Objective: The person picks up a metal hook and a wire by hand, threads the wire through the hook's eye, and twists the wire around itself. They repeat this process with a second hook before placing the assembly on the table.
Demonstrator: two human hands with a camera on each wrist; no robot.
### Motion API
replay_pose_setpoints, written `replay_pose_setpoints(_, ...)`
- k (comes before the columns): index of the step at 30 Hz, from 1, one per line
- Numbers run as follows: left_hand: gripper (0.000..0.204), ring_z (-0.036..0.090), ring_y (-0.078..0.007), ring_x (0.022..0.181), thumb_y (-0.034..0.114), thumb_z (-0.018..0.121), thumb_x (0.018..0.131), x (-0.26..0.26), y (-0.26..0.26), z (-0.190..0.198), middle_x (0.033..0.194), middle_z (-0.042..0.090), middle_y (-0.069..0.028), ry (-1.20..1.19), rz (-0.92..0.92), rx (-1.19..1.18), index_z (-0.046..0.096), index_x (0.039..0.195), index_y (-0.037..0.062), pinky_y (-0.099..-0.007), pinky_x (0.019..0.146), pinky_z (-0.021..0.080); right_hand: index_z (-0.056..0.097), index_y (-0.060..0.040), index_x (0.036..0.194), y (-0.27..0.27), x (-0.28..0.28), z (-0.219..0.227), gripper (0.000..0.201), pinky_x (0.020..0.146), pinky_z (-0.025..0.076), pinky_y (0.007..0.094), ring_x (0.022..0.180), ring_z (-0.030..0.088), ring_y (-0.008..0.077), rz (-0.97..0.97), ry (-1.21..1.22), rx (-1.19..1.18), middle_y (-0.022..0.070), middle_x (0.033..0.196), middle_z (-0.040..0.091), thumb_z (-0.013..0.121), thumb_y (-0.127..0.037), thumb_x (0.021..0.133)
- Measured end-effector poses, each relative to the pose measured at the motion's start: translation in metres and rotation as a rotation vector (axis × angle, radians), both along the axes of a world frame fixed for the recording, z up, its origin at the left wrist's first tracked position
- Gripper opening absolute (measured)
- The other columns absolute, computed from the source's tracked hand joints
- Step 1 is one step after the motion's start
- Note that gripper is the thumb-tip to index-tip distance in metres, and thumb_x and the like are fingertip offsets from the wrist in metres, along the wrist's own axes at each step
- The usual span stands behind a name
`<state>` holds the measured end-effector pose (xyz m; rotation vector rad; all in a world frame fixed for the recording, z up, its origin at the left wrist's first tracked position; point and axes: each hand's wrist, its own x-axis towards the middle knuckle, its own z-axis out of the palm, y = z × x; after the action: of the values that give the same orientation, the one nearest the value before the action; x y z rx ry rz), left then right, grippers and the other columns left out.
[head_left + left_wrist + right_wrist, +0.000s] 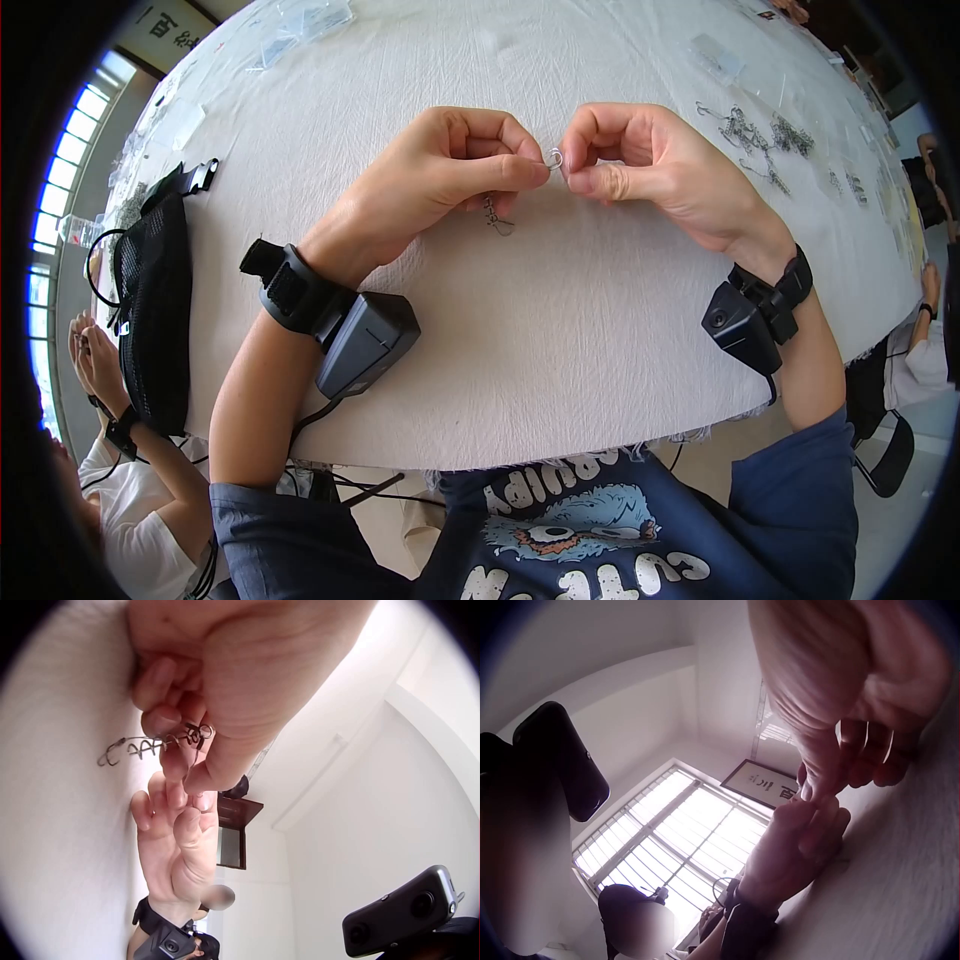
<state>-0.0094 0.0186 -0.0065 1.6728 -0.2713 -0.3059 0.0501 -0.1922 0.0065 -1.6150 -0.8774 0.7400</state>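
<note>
Over the white cloth, my left hand (pixel 455 165) pinches a thin metal chain (pixel 494 216) between thumb and fingers. Its loose end dangles below the palm. From the left wrist view, the dark wire chain (pixel 150 745) shows small zigzag links and a curved, hook-like end. A shiny little ring (pixel 554 158) pokes out at the left thumb tip, in the small gap between the two hands. My right hand (pixel 650 165) faces it, thumb and forefinger pinched right at that ring, the other fingers curled. In the right wrist view the fingertips hide the ring.
Tangled metal chains (pixel 745 132) lie on the cloth at the right, with clear plastic bags (pixel 718 58) beyond. More clear plastic (pixel 290 38) sits at the far left. A black mesh bag (pixel 155 300) stands at the left edge. Other people sit at both sides.
</note>
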Motion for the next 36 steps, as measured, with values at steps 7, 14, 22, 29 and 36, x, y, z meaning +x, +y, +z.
replay_pose_setpoints(7, 0.011, 0.049, -0.0017, 0.058, 0.017, 0.061, 0.085, 0.0, 0.0, -0.001, 0.068, 0.055, 0.0045, -0.004, -0.002, 0.002, 0.061, 0.085, 0.0064, -0.0137, 0.051, 0.035, 0.059, -0.0051, 0.087, 0.0, 0.001, -0.001, 0.006, 0.07, 0.041, 0.0193, 0.076, 0.051, 0.0048, 0.008, -0.023, -0.007, -0.0016, 0.08, 0.057, 0.061, -0.01, 0.084)
replay_pose_setpoints(14, 0.01, 0.049, -0.0016, 0.058, 0.017, 0.06, 0.085, 0.0, 0.0, 0.0, 0.067, 0.054, 0.0048, -0.009, -0.003, 0.017, 0.062, 0.085, 0.0068, -0.0136, 0.051, 0.034, 0.059, -0.0051, 0.087, -0.003, 0.007, -0.005, 0.006, 0.069, 0.041, 0.0188, 0.076, 0.051, 0.0046, 0.029, -0.065, -0.037, -0.001, 0.081, 0.057, 0.059, -0.01, 0.084)
replay_pose_setpoints(22, 0.01, 0.049, -0.0018, 0.058, 0.017, 0.061, 0.085, 0.0, -0.001, 0.0, 0.067, 0.054, 0.0045, -0.013, 0.001, 0.023, 0.061, 0.084, 0.0066, -0.0137, 0.051, 0.035, 0.062, -0.0033, 0.096, 0.0, -0.002, -0.002, 0.019, 0.066, 0.042, 0.0191, 0.074, 0.051, 0.0051, -0.112, -0.038, -0.057, 0.0, 0.083, 0.059, 0.062, -0.017, 0.083)
replay_pose_setpoints(29, 0.011, 0.049, -0.002, 0.059, 0.017, 0.061, 0.085, 0.0, -0.001, 0.0, 0.069, 0.055, 0.004, -0.014, -0.02, 0.039, 0.061, 0.085, 0.0057, -0.0139, 0.053, 0.036, 0.064, -0.0027, 0.098, 0.001, -0.001, -0.002, 0.025, 0.062, 0.042, 0.0187, 0.07, 0.052, 0.0052, -0.089, -0.063, -0.068, 0.0004, 0.082, 0.061, 0.067, -0.022, 0.082)
replay_pose_setpoints(36, 0.011, 0.053, -0.0033, 0.066, 0.015, 0.063, 0.082, 0.0, -0.001, 0.0, 0.075, 0.057, 0.0029, 0.014, -0.003, 0.037, 0.062, 0.088, 0.0058, -0.0147, 0.061, 0.044, 0.065, -0.0036, 0.092, 0.002, 0.0, -0.006, 0.02, 0.059, 0.041, 0.0189, 0.066, 0.05, 0.0046, -0.162, -0.063, -0.054, -0.0015, 0.076, 0.059, 0.064, -0.021, 0.082)
